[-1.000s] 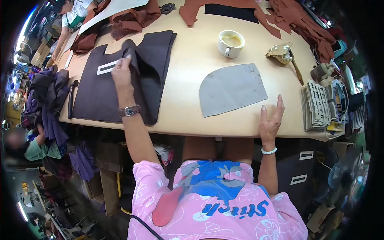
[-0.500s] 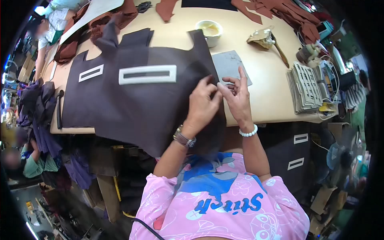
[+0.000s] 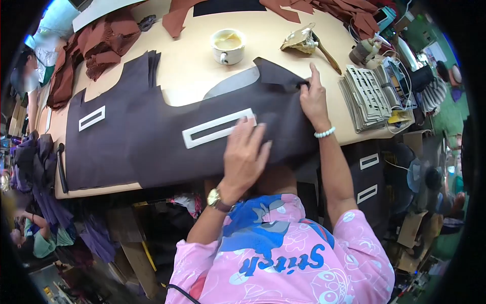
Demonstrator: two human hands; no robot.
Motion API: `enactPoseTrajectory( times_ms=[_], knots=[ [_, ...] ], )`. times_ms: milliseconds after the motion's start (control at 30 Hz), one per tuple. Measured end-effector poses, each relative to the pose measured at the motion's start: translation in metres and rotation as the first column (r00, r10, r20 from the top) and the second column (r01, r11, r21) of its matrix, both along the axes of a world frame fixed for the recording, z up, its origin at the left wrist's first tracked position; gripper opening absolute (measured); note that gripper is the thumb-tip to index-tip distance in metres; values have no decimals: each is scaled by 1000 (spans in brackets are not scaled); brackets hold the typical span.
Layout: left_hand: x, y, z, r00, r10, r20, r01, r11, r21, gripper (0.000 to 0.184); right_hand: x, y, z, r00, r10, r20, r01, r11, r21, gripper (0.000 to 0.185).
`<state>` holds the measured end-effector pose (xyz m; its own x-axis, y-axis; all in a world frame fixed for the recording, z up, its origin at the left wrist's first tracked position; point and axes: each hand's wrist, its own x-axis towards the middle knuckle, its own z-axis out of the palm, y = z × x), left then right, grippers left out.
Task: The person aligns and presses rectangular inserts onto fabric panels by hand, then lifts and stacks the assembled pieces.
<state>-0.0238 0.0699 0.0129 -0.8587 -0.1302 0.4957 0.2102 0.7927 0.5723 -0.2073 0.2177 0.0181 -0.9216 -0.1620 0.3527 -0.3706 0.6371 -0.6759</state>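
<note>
A dark brown sheet (image 3: 167, 147) with a white rectangular frame (image 3: 192, 138) lies across the table, its near edge at the table's front. My left hand (image 3: 245, 152) rests on it with fingers spread, touching the right end of the frame. At the sheet's right edge, my right hand (image 3: 315, 101) pinches the dark material between thumb and fingers, index finger raised. A stack of similar dark sheets (image 3: 101, 147) with a smaller-looking white frame (image 3: 92, 118) lies at the left. Behind the sheet, a grey piece (image 3: 233, 83) is partly covered.
Behind stand a white cup (image 3: 228, 48) of yellowish paste and a brush (image 3: 326, 54) by a crumpled wrapper (image 3: 301, 40). Stacked pale templates (image 3: 365, 99) sit at the right, reddish-brown scraps (image 3: 109, 43) at the back left, and a black tool (image 3: 62, 167) at the left edge. People are at the far left.
The top dark sheet has come off the left stack toward the right and now lies flatter over the grey piece. My right hand has taken its right edge; my left hand has let go.
</note>
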Motion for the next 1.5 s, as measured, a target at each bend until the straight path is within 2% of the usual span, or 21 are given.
enactPoseTrajectory(
  times_ms=[100,333,367,433,467,500,533,600,700,800,900,1000,1033,1233,1333,1367,1400,1433,1500],
  knots=[
    [17,-29,-16,975,191,109,-166,964,-206,51,-27,5,4,995,3,-100,5,997,80,61],
    [18,-55,-10,926,285,245,-205,929,-308,52,-64,3,5,972,47,-231,11,970,243,58],
    [17,-57,-10,917,286,279,-193,928,-318,52,-66,3,5,968,40,-246,42,946,321,58],
    [15,-58,-8,904,277,327,-165,930,-329,53,-77,13,-11,841,199,-504,62,889,454,58],
    [15,-57,-9,906,283,316,-176,928,-327,54,-87,12,-14,731,284,-620,95,858,505,58],
    [15,-57,-8,909,291,297,-186,924,-334,54,-84,7,-10,655,324,-683,179,811,556,56],
    [15,-56,-9,910,296,291,-192,922,-337,54,-79,5,-6,641,344,-686,249,752,610,55],
    [15,-56,-7,908,299,292,-205,927,-313,54,-70,-10,9,687,330,-647,182,784,593,57],
    [16,-55,-7,909,293,295,-206,934,-293,54,-69,-52,38,731,452,-512,-155,840,521,59],
    [16,-57,-5,910,288,298,-205,938,-278,55,-70,-95,53,782,528,-332,-238,744,624,60],
    [16,-58,-5,914,282,291,-210,944,-255,55,-80,-130,55,835,530,-145,-294,654,697,72],
    [16,-59,-5,915,278,293,-215,949,-230,55,-88,-151,55,856,515,-32,-304,553,776,82],
    [16,-59,-5,917,278,286,-218,950,-225,54,-95,-154,45,845,532,-46,-338,601,724,92],
    [17,-60,-6,925,269,268,-221,955,-196,53,-94,-165,60,861,497,106,-372,475,797,90],
    [17,-61,-8,929,269,255,-223,955,-195,53,-96,-163,90,849,522,77,-432,603,670,86],
    [17,-61,-8,929,271,253,-226,954,-196,53,-106,-157,92,818,561,-130,-369,684,629,79],
    [17,-61,-8,928,273,252,-227,954,-196,52,-106,-155,97,781,510,-359,-273,797,538,63],
    [17,-60,-8,928,273,252,-228,954,-196,52,-112,-150,105,705,534,-466,-344,833,434,57],
    [17,-60,-9,931,272,246,-228,954,-193,53,-107,-145,117,654,437,-618,-410,891,195,34]
  ],
)
